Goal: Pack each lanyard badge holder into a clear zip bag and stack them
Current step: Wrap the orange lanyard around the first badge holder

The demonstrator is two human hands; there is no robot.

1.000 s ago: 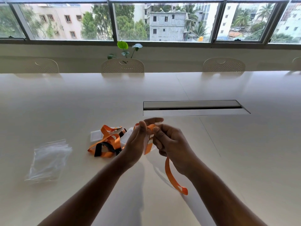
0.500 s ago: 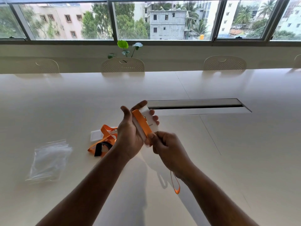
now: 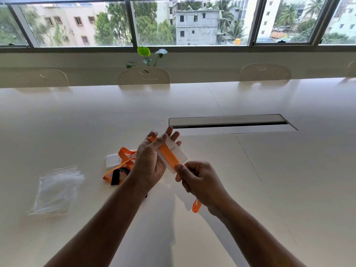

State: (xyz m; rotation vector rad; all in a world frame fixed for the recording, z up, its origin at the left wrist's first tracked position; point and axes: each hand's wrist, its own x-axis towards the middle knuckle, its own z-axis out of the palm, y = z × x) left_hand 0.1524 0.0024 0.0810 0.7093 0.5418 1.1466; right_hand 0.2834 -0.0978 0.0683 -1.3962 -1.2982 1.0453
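**Badge holder held above the table with the strap laid along it**

The left hand cradles a clear badge holder above the white table, its fingers reaching up behind the card and the thumb lying along the near edge. An orange lanyard strap lies lengthwise across the face of the holder. The right hand has its fingers curled, pinching the strap against the lower end of the holder with thumb and forefinger; a short loop of strap hangs below this hand. The holder's long axis runs diagonally, from upper left by the left fingertips to lower right by the right thumb, and its printed face is turned toward the camera.

Behind the left hand, a heap of further lanyards, orange with a black strap, rests on the table. A pile of clear zip bags lies well to the left. A recessed cable slot sits beyond the hands.
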